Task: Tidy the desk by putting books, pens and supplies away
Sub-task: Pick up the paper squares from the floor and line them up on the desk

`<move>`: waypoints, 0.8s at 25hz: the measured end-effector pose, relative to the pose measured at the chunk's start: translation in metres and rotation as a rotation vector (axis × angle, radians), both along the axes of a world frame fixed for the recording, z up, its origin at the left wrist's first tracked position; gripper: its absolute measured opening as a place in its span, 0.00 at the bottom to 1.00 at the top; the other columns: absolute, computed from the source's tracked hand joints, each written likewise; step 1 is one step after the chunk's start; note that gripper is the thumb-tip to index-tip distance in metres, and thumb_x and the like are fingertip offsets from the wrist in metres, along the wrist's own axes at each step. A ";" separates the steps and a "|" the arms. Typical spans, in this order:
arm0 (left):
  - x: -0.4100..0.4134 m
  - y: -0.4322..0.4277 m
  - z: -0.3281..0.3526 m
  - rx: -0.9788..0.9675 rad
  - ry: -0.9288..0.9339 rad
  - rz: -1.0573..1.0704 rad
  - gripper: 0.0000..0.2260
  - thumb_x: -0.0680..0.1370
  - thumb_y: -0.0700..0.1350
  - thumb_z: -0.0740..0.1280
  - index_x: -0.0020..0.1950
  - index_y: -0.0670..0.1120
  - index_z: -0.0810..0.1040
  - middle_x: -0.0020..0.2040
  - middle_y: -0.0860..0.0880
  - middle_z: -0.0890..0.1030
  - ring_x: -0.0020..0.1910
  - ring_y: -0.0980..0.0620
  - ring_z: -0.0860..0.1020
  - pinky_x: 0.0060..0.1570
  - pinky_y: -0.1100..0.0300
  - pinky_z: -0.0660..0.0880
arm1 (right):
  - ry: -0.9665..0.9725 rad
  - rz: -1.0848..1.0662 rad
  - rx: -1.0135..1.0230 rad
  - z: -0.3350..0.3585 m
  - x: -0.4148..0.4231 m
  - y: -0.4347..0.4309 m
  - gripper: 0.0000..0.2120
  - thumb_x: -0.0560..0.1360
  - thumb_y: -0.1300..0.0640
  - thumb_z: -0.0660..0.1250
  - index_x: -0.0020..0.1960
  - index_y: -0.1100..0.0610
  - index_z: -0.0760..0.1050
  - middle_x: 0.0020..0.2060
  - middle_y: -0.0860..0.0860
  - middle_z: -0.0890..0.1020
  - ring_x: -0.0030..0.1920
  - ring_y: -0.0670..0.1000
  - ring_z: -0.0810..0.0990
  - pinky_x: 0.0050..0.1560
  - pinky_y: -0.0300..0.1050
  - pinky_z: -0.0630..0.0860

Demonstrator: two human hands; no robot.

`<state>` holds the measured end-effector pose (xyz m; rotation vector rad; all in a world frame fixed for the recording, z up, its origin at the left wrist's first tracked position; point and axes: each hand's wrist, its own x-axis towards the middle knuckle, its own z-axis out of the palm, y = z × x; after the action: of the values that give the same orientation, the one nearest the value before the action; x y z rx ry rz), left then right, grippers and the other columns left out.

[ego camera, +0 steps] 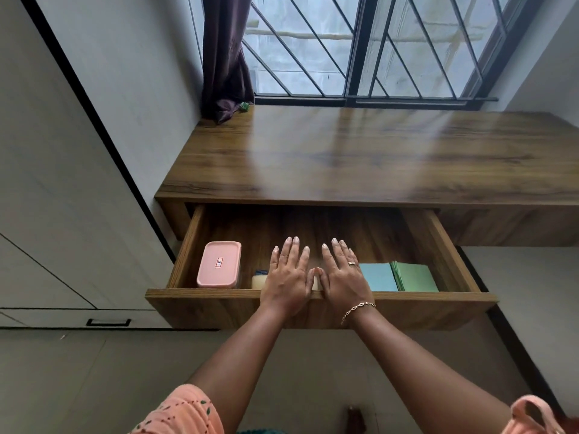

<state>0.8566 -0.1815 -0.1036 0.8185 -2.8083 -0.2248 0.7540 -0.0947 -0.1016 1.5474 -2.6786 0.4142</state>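
Lying flat and side by side, the left hand (286,280) and the right hand (343,277) were over the front part of the open drawer (219,303). Their fingers were straight and a little spread, the thumbs nearly met, and they held nothing. The heels of the hands were over the front edge of the drawer; I cannot tell if they pressed on it.

The drawer was of brown wood, like the tabletop (360,158) above it, and was pulled far out. Inside, at the left, stood one pink box (219,264) with rounded corners, a closed lid and a small label on it. Just beside it, partly hidden by the left hand, were one cream-coloured thing (259,281) and one dark blue thing (260,272); what they were I cannot tell. At the right of the hands lay one light blue booklet (377,277), and touching it one green stack (413,277) of thin sheets or booklets, both flat on the drawer bottom.

The right hand carried one ring (352,263) and its wrist one chain bracelet (358,308). One dark curtain (225,57) hung at the far left corner of the tabletop, beside the window (360,45).
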 end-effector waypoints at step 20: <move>-0.055 -0.100 -0.003 -0.168 -0.001 -0.146 0.37 0.78 0.66 0.42 0.70 0.37 0.63 0.70 0.38 0.69 0.71 0.40 0.66 0.69 0.47 0.50 | 0.243 0.333 0.019 -0.008 -0.086 -0.077 0.49 0.69 0.36 0.57 0.74 0.59 0.34 0.74 0.60 0.56 0.75 0.51 0.37 0.73 0.48 0.45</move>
<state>0.8019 -0.2813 -0.1069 0.5777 -2.8425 -0.0095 0.6678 -0.1713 -0.1092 1.9157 -2.2583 0.1892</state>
